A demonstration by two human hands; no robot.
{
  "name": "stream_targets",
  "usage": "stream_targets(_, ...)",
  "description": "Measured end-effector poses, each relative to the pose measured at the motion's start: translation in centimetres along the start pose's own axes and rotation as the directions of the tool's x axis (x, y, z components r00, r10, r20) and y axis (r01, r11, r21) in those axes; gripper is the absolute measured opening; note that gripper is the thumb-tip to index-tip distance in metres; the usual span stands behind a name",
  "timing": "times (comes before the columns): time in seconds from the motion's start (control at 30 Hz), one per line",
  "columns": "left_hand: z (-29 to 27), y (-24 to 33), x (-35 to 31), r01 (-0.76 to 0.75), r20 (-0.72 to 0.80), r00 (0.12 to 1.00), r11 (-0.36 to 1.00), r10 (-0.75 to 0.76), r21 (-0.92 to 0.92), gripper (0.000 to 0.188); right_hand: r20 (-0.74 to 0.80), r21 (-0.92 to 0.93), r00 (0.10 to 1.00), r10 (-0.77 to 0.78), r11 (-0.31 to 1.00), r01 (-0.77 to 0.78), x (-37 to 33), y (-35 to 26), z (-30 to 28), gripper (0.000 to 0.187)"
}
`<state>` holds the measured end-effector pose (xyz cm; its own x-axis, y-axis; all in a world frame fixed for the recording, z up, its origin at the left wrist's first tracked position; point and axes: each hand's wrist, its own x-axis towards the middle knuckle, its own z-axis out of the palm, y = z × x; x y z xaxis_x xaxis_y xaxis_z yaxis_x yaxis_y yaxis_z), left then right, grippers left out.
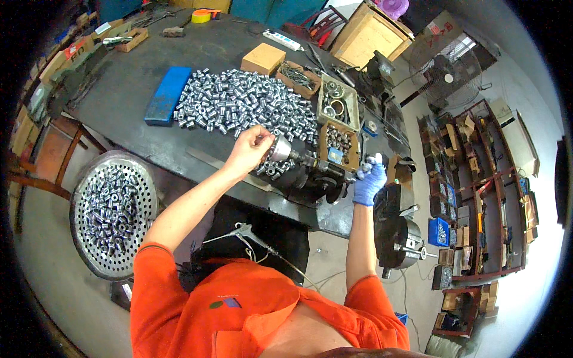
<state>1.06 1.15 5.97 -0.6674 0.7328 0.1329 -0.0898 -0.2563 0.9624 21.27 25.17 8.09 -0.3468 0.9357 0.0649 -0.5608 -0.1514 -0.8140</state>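
Observation:
My bare left hand [252, 147] is closed, thumb and fingers pinched together at the front of a silver metal chuck [279, 149]. Whatever sits in that pinch is hidden by the fingers. The chuck belongs to a small dark bench machine [322, 182] at the table's near edge. At the machine's right end, my right hand [370, 181], in a blue glove, has its fingers curled; what they hold cannot be made out. Behind my left hand spreads a large heap of short silver metal fittings [239, 101]. A few more lie under the chuck.
A blue box [168, 95] borders the heap. Cardboard boxes of parts [339, 143] and a tray with rings [334, 101] stand behind the machine. To the left is a perforated metal basin [146, 197] holding fittings. An air gun [245, 232] hangs before me; another dark machine [397, 238] stands right.

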Motion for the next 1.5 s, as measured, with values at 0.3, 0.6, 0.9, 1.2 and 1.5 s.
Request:
stream_targets(0.3,-0.9,0.7,-0.2,0.114,0.051,0.993,0.988,-0.109,-0.101,0.016,0.063,0.013,0.996,-0.062,0.998,0.061,-9.3,-1.6,-3.8,0.03)
stream_targets(0.6,-1.7,1.7,0.2,0.092,0.096,0.992,0.992,-0.084,-0.083,0.016,-0.067,-0.554,0.996,-0.056,0.833,0.01,0.6,5.6,-5.7,0.012)
stream_targets(0.9,-16.5,3.7,-9.9,0.259,-0.427,0.898,0.912,-0.106,0.318,0.012,0.05,0.019,0.984,-0.173,0.985,0.173,-4.2,-2.3,-1.2,0.018)
stream_targets(1.2,-26.3,4.6,-18.4,0.366,-0.337,0.913,-0.099,0.231,0.925,0.027,-0.11,0.041,0.987,0.115,0.993,-0.111,-9.0,2.9,-8.4,0.017)
stream_targets(1.5,-4.9,-0.6,0.2,-0.045,0.092,0.989,0.35,-0.119,0.936,0.031,-0.083,-0.132,0.996,0.022,0.991,-0.033,-3.8,4.8,-5.6,0.015)
